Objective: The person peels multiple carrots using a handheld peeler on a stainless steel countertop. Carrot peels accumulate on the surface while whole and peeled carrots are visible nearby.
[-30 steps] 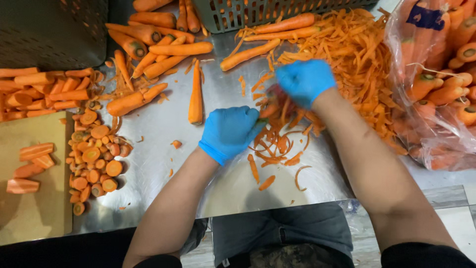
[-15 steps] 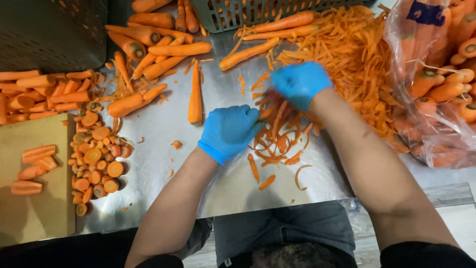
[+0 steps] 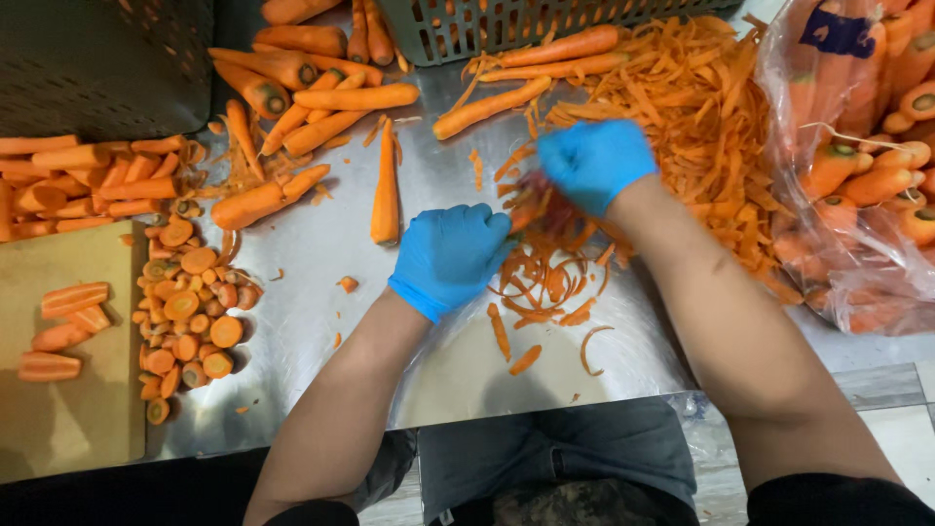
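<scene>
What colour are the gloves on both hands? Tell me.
Bright blue, on the left hand and right hand; head view.

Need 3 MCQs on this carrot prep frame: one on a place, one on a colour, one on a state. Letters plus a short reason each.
1. Where is the pile of carrot peelings?
A. on the cutting board
B. on the metal table by the right hand
C. inside the basket

2. What colour are the gloves?
A. blue
B. white
C. black

3. How are the carrots on the cutting board?
A. whole, unpeeled
C. grated
B. cut lengthwise into pieces

Answers:
1 B, the peelings lie heaped on the metal table around the right hand.
2 A, both the left hand and the right wear blue.
3 B, flat cut faces show on the halved carrots.
</scene>
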The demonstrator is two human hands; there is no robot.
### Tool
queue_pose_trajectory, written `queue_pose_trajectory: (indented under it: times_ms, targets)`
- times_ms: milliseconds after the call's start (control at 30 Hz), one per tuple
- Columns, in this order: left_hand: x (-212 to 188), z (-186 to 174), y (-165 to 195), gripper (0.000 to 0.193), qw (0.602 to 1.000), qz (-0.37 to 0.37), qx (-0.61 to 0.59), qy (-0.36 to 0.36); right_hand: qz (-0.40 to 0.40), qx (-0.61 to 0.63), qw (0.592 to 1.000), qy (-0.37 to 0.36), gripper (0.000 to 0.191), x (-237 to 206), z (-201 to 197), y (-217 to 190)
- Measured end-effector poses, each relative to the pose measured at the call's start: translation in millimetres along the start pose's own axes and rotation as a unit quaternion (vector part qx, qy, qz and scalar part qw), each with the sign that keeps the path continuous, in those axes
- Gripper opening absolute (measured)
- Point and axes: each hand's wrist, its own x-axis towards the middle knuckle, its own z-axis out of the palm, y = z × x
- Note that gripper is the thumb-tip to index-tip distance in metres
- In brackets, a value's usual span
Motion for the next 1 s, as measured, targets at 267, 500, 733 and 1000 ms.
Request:
queue_pose_trajectory:
  times_ms: [267,500,733,1000]
  targets:
    - [1,-11,-2,0.016,1.0,0.022,0.012,0.015,0.178,0.049,0.982,0.039,0.043,-1,-15,58]
    - [-1,-7,3,0.009,0.996,0.056,0.064,0.028,0.026,0.018,0.998,-0.045,0.034,-3,-11,-8]
    - [1,-11,0,0.024,0.998,0.032,0.023,0.054,0.144,-0.052,0.985,0.08,0.039,3,-29,54]
    - [-2,-3,1,0.026,1.0,0.011,-0.002,0.015,0.009,0.037,0.999,0.024,0.042,-5,-21,-13]
